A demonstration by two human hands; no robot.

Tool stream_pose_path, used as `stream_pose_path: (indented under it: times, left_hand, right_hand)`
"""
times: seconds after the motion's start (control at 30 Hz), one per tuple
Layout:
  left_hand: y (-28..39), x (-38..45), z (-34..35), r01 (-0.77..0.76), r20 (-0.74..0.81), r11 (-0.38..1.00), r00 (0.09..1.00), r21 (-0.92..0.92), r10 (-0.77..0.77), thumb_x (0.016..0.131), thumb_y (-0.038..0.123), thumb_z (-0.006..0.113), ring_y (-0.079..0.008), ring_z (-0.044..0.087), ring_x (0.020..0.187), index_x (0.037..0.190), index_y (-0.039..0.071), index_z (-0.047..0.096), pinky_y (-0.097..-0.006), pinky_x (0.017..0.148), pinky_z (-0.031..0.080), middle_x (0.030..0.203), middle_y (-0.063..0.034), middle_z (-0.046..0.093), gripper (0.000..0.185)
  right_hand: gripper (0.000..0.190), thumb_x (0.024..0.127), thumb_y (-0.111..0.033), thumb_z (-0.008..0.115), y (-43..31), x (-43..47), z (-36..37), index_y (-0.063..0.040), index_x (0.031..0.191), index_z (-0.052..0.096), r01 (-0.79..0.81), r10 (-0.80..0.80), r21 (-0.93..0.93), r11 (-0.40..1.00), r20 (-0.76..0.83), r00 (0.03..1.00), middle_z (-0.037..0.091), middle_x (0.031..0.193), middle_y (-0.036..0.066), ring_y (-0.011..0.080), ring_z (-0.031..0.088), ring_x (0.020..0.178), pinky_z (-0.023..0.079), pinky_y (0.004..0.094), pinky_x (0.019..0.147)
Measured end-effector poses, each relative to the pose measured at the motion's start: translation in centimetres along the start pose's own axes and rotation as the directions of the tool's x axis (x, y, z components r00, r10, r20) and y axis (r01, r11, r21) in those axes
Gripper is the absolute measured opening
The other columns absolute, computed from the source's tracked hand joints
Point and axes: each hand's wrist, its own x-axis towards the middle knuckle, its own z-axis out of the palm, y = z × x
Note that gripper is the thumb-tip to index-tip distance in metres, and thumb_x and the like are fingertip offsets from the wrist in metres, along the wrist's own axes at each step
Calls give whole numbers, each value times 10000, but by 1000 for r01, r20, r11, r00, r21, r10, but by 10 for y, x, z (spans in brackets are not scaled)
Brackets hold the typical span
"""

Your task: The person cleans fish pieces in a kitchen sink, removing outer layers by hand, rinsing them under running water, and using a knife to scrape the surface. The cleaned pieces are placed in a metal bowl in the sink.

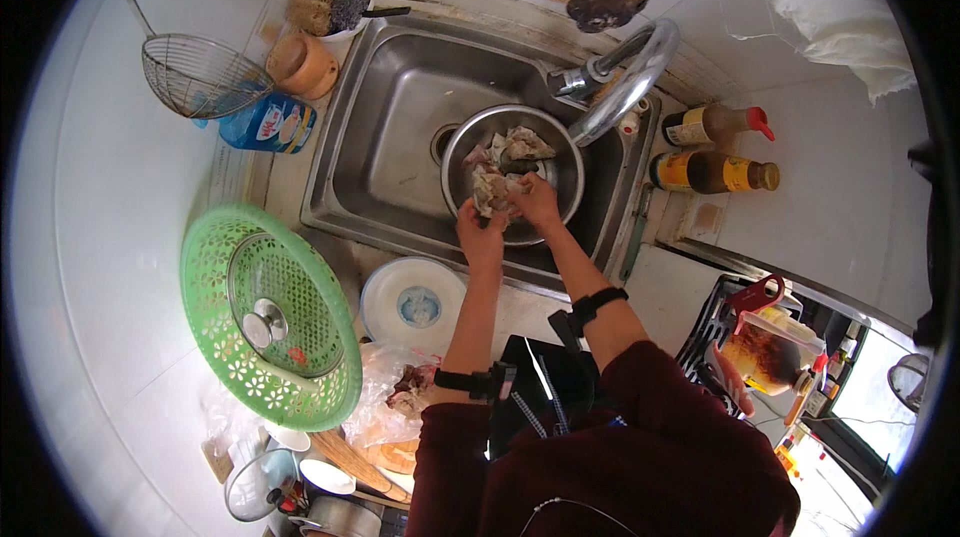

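A round stainless-steel bowl (574,162) sits in the sink below the faucet. Over its near side I hold a pale piece of raw meat (490,190), possibly poultry, between both hands. My left hand (480,231) pinches it from below, at the bowl's near-left rim. The fingers of my right hand (537,199) grip its right side. More raw pieces (529,143) lie in the bowl behind my fingers, one of them dark grey. My fingertips partly hide the held piece.
The steel sink (375,139) has a chrome faucet (637,87) arching over the bowl's right side. A green perforated basket (202,297) with a glass lid stands left. A white plate (382,304) and a plastic bag with raw meat (409,391) lie nearer. Two sauce bottles (705,172) are at right.
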Motion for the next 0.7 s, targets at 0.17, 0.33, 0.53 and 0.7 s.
stream_pose_path:
  times: [0.17, 0.33, 0.53, 0.7]
  left_hand:
    - [87, -12, 5, -327, 229, 751, 944, 574, 237, 803, 132, 763, -390, 551, 1130, 1329, 86, 522, -458, 944, 484, 1345, -181, 480, 581]
    - [54, 10, 9, -198, 30, 936, 980, 290, 198, 867, 142, 736, -326, 611, 1066, 1256, 77, 560, -446, 865, 554, 1250, -133, 548, 433]
    - [92, 8, -16, 573, 379, 481, 812, -663, -445, 925, 171, 705, -249, 650, 1011, 1169, 96, 577, -413, 859, 614, 1176, -73, 586, 285]
    - [100, -2, -26, 637, 500, 237, 742, -734, -448, 928, 203, 706, -288, 647, 1074, 1215, 97, 537, -421, 931, 593, 1176, -87, 589, 350]
  right_hand:
    - [272, 790, -164, 780, -49, -28, -24, 4, 902, 598, 61, -71, -241, 969, -35, 997, 678, 798, 138, 203, 720, 727, 571, 362, 610]
    - [250, 813, -211, 758, -85, -42, -26, -15, 949, 684, 296, -305, -338, 893, 28, 952, 713, 803, 118, 155, 704, 748, 543, 325, 683]
    - [443, 829, -380, 791, -145, -8, -97, -11, 1055, 695, 330, -531, -471, 818, -399, 748, 715, 833, 132, 160, 688, 757, 529, 341, 691]
    - [420, 923, -397, 679, -170, 39, -111, -8, 1077, 700, 463, -673, -607, 646, -167, 721, 671, 726, 200, 293, 670, 656, 508, 404, 628]
